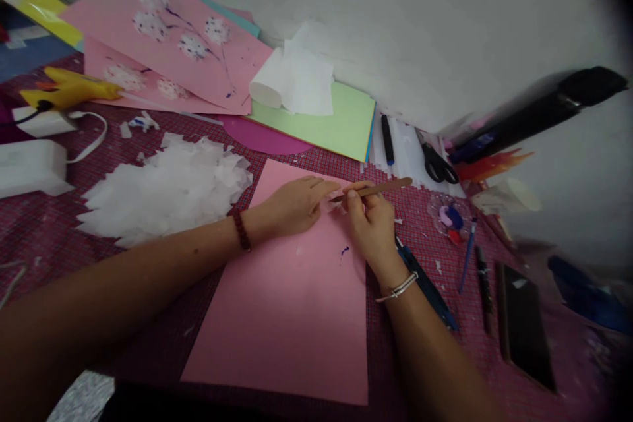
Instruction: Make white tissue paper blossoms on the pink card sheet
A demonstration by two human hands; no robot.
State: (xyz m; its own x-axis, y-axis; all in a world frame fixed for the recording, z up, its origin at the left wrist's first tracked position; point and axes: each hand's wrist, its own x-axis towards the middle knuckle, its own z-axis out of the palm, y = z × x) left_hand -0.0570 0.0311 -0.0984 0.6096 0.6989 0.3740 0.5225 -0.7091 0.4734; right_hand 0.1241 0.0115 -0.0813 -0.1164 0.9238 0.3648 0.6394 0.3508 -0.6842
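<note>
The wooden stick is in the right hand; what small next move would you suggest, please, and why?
Perhaps press the wooden stick tip-first to the pink sheet, since the right hand holds it there, whitish paper seemingly at its tip.

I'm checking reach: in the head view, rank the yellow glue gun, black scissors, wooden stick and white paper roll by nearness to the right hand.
1. Wooden stick: in the right hand.
2. Black scissors: ahead, to its right.
3. White paper roll: ahead, to its left.
4. Yellow glue gun: far left.
</note>
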